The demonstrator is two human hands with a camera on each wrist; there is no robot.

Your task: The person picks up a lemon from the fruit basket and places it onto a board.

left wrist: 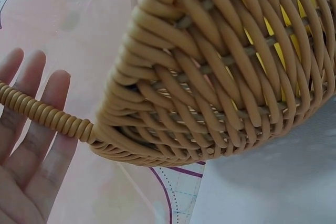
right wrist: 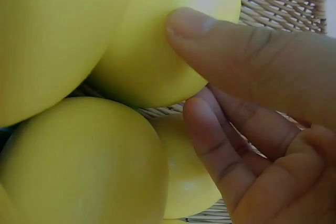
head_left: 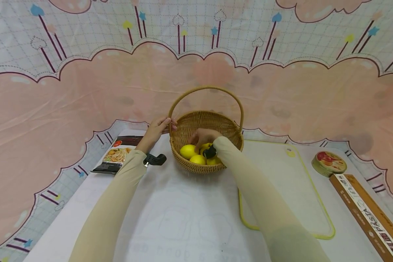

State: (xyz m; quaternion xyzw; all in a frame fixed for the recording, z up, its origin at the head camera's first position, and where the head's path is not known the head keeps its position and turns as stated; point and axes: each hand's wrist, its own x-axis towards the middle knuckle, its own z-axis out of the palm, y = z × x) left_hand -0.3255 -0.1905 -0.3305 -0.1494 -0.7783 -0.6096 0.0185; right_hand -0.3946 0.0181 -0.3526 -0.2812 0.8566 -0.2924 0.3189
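A wicker basket (head_left: pixel 201 168) with a tall arched handle stands at the table's far side, several yellow lemons (head_left: pixel 187 151) inside it. My left hand (head_left: pixel 157 130) holds the left foot of the handle; in the left wrist view its fingers (left wrist: pixel 55 90) lie behind the wrapped handle (left wrist: pixel 47 114). Inside the basket, my right hand (head_left: pixel 203 136) pinches a lemon (right wrist: pixel 152 66), the thumb on top and fingertips at its lower edge. Other lemons (right wrist: pixel 89 156) crowd against it in the right wrist view. A black strap on the right wrist covers part of the fruit in the head view.
Left of the basket lies a food packet (head_left: pixel 119 154), partly behind the left forearm. A yellow-edged cutting board (head_left: pixel 281 182) lies right, under the right forearm. Beyond it are a round tin (head_left: pixel 329 163) and a long pasta box (head_left: pixel 368 218). A printed cloth (head_left: pixel 281 94) hangs behind.
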